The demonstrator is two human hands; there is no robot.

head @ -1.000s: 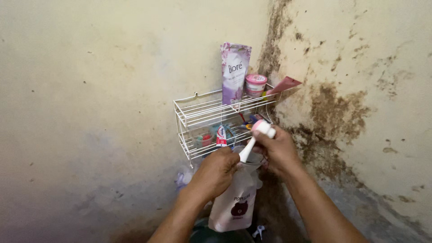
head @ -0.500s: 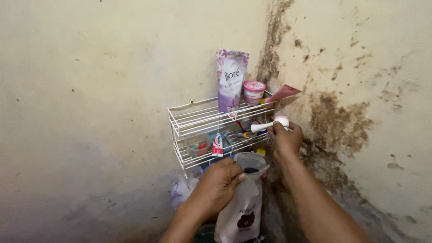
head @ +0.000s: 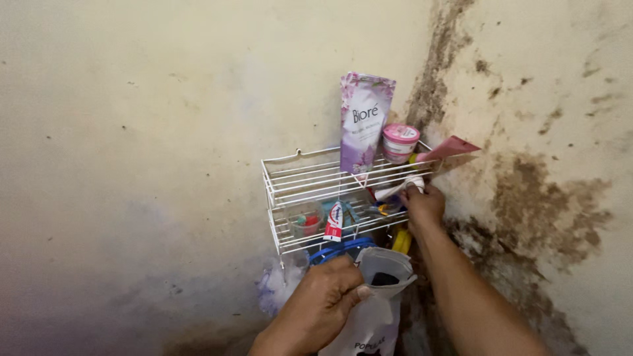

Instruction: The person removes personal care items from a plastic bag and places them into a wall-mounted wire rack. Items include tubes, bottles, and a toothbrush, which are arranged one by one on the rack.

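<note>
White wire makes up the little two-level rack [head: 283, 188] that hangs in the corner of a stained, yellowish wall [head: 132, 99]. The person's right hand [head: 424, 204] is up at the right end of the rack, fingers pinched on a white stick-shaped thing with a pale pink tip [head: 399, 190], maybe a brush, which sits at the edge of the lower shelf. The left hand [head: 330, 303] is lower down, thumb and fingers pressed tight on the rim of a white plastic bag with a dark picture on it [head: 379, 310], holding its mouth open. On the top shelf stand a tall purple flowered pouch [head: 364, 122], a small pink-and-white tub [head: 399, 142] and a flat pink tube [head: 448, 149]. Below lie a little clear cup [head: 304, 223] and a red-and-white tube [head: 334, 221]. The rack looks full, so a bump from the right hand could knock the tall pouch over or push small things through the wires. The bag is thin and held by one edge, so it could slip shut.
</note>
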